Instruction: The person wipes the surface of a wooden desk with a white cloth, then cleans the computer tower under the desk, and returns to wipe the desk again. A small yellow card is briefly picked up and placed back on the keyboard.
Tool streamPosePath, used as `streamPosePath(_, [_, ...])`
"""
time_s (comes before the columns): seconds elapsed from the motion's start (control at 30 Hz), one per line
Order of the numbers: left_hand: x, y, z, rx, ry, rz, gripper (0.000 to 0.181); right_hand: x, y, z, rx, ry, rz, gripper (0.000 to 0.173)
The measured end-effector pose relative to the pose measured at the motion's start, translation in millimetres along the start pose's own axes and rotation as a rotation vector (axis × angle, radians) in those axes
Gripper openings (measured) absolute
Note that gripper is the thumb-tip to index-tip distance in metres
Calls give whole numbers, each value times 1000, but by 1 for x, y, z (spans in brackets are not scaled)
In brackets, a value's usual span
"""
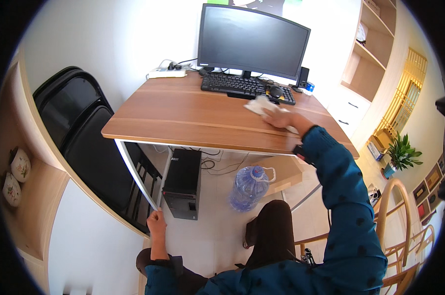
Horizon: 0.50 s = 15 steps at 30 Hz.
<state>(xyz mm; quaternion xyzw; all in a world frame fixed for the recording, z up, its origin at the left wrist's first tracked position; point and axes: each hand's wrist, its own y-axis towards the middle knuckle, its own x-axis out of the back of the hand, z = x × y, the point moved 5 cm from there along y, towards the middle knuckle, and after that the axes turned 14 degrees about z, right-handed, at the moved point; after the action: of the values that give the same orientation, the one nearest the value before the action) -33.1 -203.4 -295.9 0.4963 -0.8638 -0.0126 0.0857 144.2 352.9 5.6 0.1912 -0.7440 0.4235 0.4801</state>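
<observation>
On the wooden desktop (163, 110), my right hand (279, 118) presses a white cloth (259, 105), its fingers spread over it. The hand and cloth are blurred. Just beyond the cloth lie a black keyboard (233, 84) and a black mouse (276, 92), the mouse resting over the keyboard's right part. My left hand (157, 223) is low at the left, fingers curled, in front of the lower end of a white metal desk leg (137, 173). Whether it touches the leg I cannot tell. No object shows in it.
A Lenovo monitor (254, 40), a power strip (167, 73) and a small speaker (303, 77) stand along the desk's back. Underneath are a computer tower (182, 184), a large water bottle (250, 188) and cardboard (285, 171). Folded black chairs (93, 147) lean left; a wooden chair (388, 206) stands right.
</observation>
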Motion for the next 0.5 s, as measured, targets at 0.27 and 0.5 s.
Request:
streamPosePath(0.27, [3, 1, 5, -24, 257, -30, 40, 76, -26, 287, 312, -39, 45, 76])
streamPosePath(0.5, [-6, -2, -5, -26, 224, 21, 38, 36, -98, 322, 720, -83, -131, 57])
